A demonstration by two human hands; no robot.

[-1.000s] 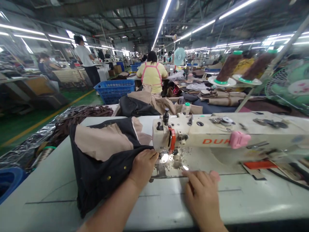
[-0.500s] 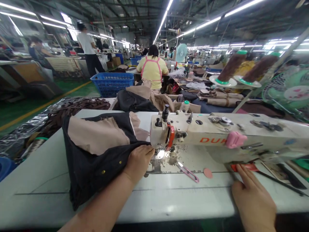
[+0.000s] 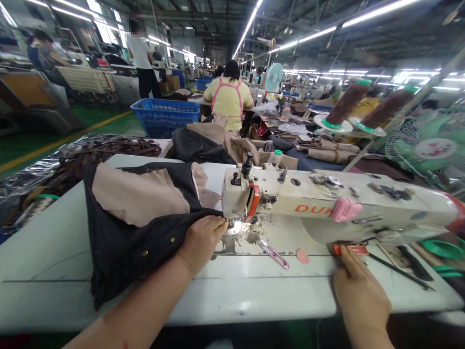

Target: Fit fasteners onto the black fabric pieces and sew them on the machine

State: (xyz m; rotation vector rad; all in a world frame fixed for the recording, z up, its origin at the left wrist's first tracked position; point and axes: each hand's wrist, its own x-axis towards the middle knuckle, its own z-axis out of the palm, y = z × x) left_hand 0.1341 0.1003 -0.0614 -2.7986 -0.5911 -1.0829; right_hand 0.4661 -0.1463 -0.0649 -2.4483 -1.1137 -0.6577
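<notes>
Beyond and left of your left hand (image 3: 203, 237), you have a green floor (image 3: 22, 148) with a yellow line (image 3: 65, 140) and, farther back, bright windows (image 3: 106, 33). Above and beyond your right hand (image 3: 359, 286), a strip light (image 3: 381, 12) glows under the dark roof (image 3: 308, 19).

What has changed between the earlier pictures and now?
The right hand has moved rightward, away from the pink thread snips, to the red piece under the machine arm, which its fingers now touch. The snips, mostly hidden by that hand at first, now lie in view. The left hand stayed on the dark fabric beside the needle area.
</notes>
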